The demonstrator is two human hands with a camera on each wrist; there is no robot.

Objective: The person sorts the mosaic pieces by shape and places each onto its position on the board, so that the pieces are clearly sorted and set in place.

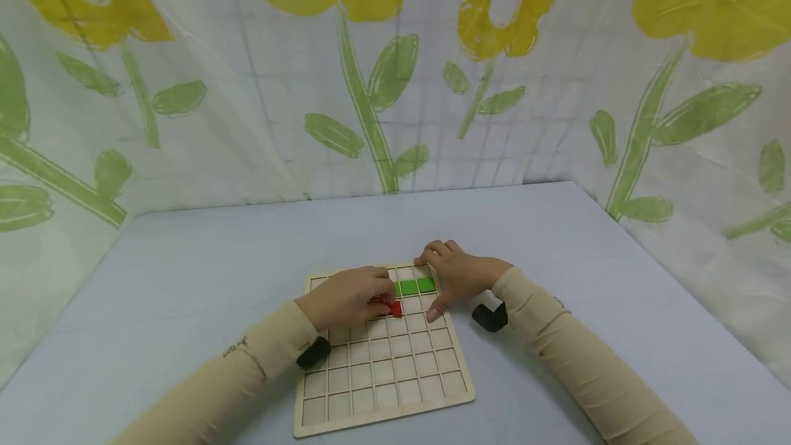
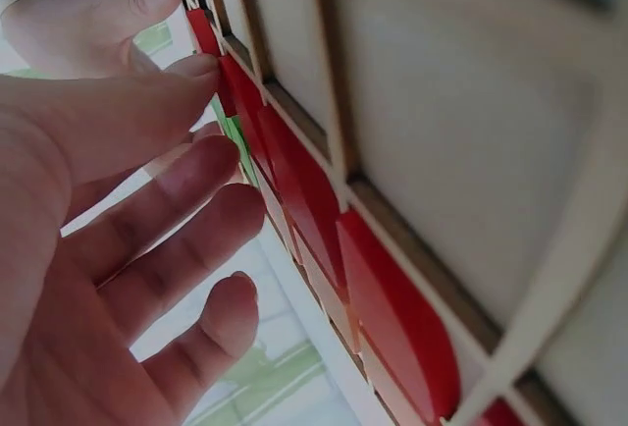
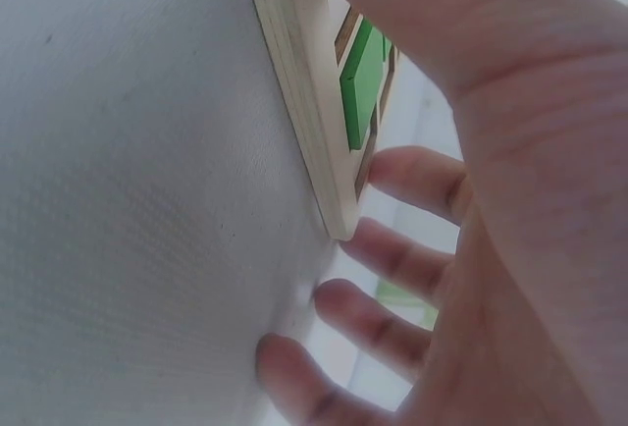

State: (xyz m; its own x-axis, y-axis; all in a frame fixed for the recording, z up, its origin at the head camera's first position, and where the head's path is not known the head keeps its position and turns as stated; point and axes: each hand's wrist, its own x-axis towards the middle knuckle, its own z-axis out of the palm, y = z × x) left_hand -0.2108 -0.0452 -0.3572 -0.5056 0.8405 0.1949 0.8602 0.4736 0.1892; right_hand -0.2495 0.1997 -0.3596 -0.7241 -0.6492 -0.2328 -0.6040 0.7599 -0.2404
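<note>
A wooden grid board (image 1: 383, 412) with square cells lies on the table. My left hand (image 1: 346, 299) reaches over its upper left part, thumb and forefinger pinching a red tile (image 1: 395, 309) just below a row of green tiles (image 1: 410, 288). In the left wrist view, more red tiles (image 2: 397, 313) sit in a row of cells beneath this hand, and its other fingers are loosely bent. My right hand (image 1: 460, 277) rests at the board's far right corner, thumb on the right side and fingers spread around the far edge. The right wrist view shows a green tile (image 3: 362, 87) near that corner.
A pale table (image 1: 204, 259) extends around the board. Behind it hangs a white curtain (image 1: 247, 122) printed with yellow flowers and green stems. Dark wrist devices (image 1: 490, 318) are worn under both beige sleeves (image 1: 210, 383).
</note>
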